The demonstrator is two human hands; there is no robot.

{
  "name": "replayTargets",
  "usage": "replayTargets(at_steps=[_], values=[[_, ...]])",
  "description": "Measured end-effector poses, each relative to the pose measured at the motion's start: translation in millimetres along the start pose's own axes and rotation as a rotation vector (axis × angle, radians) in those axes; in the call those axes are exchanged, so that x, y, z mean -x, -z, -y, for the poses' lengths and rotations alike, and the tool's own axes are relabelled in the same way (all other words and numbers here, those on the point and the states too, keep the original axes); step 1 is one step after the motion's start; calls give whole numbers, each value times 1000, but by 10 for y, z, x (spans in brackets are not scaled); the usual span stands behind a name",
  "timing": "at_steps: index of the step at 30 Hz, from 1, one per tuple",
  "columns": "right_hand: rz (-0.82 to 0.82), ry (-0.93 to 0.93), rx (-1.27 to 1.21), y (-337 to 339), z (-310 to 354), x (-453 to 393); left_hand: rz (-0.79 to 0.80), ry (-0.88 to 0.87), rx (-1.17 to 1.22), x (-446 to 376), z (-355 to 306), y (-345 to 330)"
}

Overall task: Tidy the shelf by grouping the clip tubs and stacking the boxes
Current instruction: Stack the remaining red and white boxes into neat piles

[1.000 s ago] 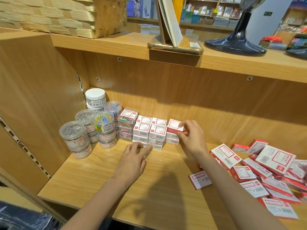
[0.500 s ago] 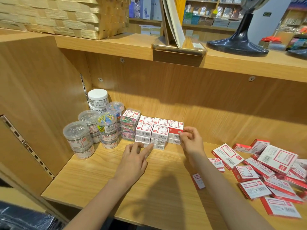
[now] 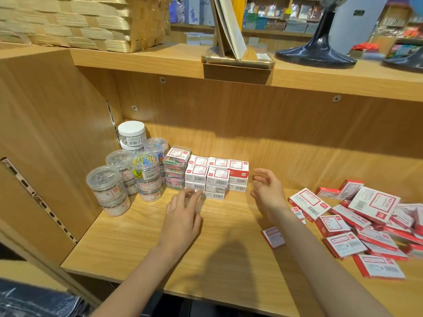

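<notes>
Right, both hands are off the goods at this moment. The left hand (image 3: 180, 216) hovers low at the front of the stack (image 3: 216, 176), fingers loosely bent and holding nothing, tips just beside the bottom front box; whether they touch it is hard to tell, it is blurred. The right hand (image 3: 266, 191) hangs just right of the stack, fingers relaxed and empty, apart from the end box.

Why this layout? The stack sits snug against the clip tubs (image 3: 128, 170) in the back left corner, so the wall and the tubs seem to square it up and leave the shelf (image 3: 142, 234) free in front.

Counting now. Tubs: five columns, each at least two high, though the lower ones are partly hidden. Beside them, one column of clear boxes (image 3: 176, 168) with coloured clips, four or so high. The white boxes show five tops, three behind and two in front, roughly three layers deep.

Away to the right lies the loose pile (image 3: 366, 220), well over a dozen boxes, too jumbled for an exact count, so I'd judge plenty of stacking remains.
</notes>
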State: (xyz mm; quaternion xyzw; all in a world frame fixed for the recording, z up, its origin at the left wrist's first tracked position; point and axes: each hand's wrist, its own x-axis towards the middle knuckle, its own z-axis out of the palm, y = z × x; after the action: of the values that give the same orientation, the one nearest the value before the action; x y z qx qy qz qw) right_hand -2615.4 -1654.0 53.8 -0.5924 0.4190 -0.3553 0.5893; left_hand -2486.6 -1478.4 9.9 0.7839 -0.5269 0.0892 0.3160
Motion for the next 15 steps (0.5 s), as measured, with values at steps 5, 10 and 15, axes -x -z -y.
replayTargets(at_steps=[5,10,15], values=[[-30,160,450,683,189,198,18,-66,105,-90,-319,-112],[212,262,959,1259,82,362,300,-132,286,-114,-722,-311],[271,395,1100,1427,-127,361,448,-218,226,-57,-1047,-584]])
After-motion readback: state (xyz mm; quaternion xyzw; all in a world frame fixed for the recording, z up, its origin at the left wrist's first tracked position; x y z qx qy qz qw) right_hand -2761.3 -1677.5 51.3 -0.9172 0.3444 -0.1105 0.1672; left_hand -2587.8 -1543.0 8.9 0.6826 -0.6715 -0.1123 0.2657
